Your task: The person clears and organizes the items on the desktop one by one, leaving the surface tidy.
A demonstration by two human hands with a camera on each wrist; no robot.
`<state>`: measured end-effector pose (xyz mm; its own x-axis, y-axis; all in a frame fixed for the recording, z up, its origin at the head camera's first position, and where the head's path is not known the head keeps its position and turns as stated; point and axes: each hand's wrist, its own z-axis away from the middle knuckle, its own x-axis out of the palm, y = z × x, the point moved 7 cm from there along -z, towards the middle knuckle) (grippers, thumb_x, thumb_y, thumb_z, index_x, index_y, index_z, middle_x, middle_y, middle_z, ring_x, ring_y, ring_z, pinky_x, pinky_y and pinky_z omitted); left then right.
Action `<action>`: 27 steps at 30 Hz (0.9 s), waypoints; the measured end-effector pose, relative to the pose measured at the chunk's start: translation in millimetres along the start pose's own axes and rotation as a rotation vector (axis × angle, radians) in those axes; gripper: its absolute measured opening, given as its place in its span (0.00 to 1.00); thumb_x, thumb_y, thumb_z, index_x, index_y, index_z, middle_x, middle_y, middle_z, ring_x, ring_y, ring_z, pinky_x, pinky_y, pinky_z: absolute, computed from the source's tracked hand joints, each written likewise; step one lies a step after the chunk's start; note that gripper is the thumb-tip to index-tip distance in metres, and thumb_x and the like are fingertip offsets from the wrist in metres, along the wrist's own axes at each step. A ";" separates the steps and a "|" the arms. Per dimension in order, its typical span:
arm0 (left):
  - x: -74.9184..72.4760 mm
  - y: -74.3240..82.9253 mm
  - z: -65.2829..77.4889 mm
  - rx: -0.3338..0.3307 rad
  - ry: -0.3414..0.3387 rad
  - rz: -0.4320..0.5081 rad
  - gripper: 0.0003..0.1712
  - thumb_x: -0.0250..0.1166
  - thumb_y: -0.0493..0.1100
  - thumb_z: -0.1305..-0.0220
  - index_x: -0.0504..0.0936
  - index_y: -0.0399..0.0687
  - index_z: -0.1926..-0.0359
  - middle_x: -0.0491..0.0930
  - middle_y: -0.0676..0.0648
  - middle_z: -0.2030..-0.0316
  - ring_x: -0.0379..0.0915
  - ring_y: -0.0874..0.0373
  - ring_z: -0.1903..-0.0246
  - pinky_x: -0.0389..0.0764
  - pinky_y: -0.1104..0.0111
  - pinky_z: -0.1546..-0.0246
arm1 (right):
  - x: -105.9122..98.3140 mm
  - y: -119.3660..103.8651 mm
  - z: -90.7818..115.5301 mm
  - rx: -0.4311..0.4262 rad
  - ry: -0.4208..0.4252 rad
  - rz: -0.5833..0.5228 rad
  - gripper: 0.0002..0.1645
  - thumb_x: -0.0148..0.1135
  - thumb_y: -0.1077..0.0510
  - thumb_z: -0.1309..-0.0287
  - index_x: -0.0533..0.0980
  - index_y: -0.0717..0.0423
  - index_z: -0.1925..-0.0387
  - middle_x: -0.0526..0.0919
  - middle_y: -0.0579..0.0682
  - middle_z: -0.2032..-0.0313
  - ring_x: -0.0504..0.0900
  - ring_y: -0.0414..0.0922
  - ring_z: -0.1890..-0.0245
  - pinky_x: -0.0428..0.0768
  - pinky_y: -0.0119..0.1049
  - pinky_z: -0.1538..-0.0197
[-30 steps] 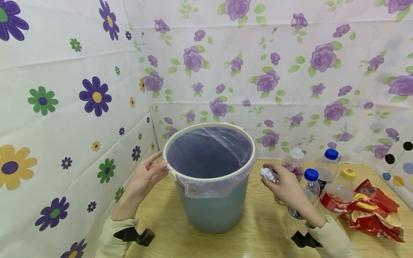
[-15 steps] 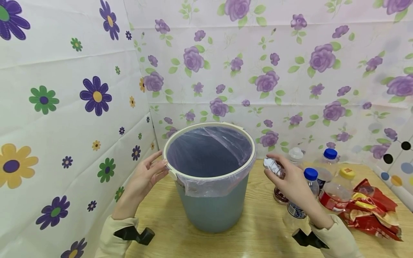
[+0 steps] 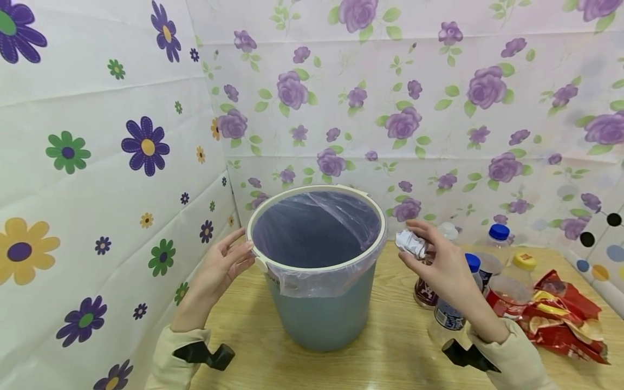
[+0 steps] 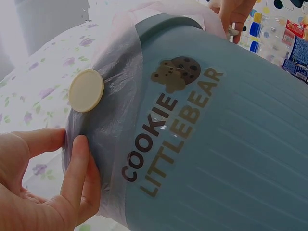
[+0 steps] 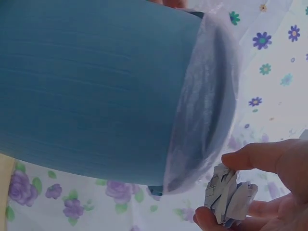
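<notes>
A blue-grey trash can [image 3: 322, 319] with a cream rim and clear plastic liner [image 3: 312, 283] stands upright on the wooden table. At its left, my left hand [image 3: 219, 271] holds the rim with fingertips and thumb; the left wrist view shows fingers [image 4: 77, 173] on the liner below a cream round knob [image 4: 86, 90]. To the can's right, my right hand [image 3: 446, 265] pinches a crumpled ball of paper [image 3: 411, 244] between thumb and fingers. In the right wrist view the paper ball [image 5: 228, 195] is beside the lined rim, apart from it.
Several plastic bottles stand right of the can, including a blue-capped one [image 3: 498, 233] and a yellow-capped one [image 3: 525, 262]. A red snack bag [image 3: 565, 319] lies beyond them. Flower-printed sheets [image 3: 312, 108] form walls behind and at left.
My right hand has risen slightly and moved a little right and back with the paper ball, still beside the rim. The left hand and the trash can have stayed put.
</notes>
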<state>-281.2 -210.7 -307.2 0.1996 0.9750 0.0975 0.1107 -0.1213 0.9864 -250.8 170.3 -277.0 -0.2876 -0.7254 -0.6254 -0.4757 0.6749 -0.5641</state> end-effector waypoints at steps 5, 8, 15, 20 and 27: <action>-0.5 -0.4 0.2 0.001 0.000 0.003 0.40 0.55 0.38 0.30 0.43 0.33 0.26 0.80 0.54 0.53 0.80 0.68 0.58 0.80 0.78 0.53 | -8.2 -7.9 -2.3 -0.025 0.056 -0.035 0.28 0.66 0.56 0.40 0.70 0.53 0.39 0.79 0.58 0.46 0.81 0.52 0.52 0.79 0.21 0.58; -0.4 -0.5 0.2 0.004 -0.002 0.003 0.40 0.54 0.37 0.30 0.43 0.33 0.26 0.80 0.54 0.53 0.80 0.68 0.58 0.80 0.78 0.53 | -12.7 -11.5 -4.1 -0.029 0.083 -0.046 0.27 0.65 0.55 0.40 0.72 0.51 0.40 0.80 0.55 0.47 0.79 0.41 0.54 0.76 0.16 0.59; 0.2 -0.1 0.0 -0.002 0.002 0.010 0.41 0.55 0.37 0.30 0.43 0.34 0.26 0.80 0.54 0.55 0.79 0.68 0.60 0.81 0.79 0.54 | -21.0 -21.4 -10.6 -0.050 0.102 -0.075 0.27 0.64 0.53 0.38 0.72 0.44 0.38 0.80 0.54 0.49 0.74 0.25 0.61 0.78 0.18 0.66; 0.2 -0.5 -0.2 -0.008 -0.001 0.002 0.41 0.55 0.37 0.30 0.42 0.33 0.26 0.80 0.54 0.55 0.79 0.69 0.60 0.80 0.79 0.53 | -23.9 -26.8 -14.5 -0.077 0.128 -0.063 0.27 0.65 0.54 0.39 0.73 0.43 0.39 0.80 0.54 0.46 0.76 0.30 0.60 0.75 0.18 0.67; -0.2 -0.5 0.1 -0.016 0.005 -0.010 0.41 0.55 0.37 0.30 0.43 0.34 0.25 0.80 0.54 0.55 0.79 0.69 0.60 0.80 0.79 0.53 | -20.9 -36.4 -19.5 -0.118 0.108 -0.061 0.26 0.63 0.54 0.38 0.73 0.47 0.38 0.77 0.51 0.40 0.76 0.36 0.53 0.73 0.16 0.61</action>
<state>-281.2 -210.8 -307.7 0.1941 0.9771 0.0877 0.0975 -0.1082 0.9893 -243.7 158.2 -232.9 -0.3399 -0.7789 -0.5271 -0.5873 0.6135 -0.5279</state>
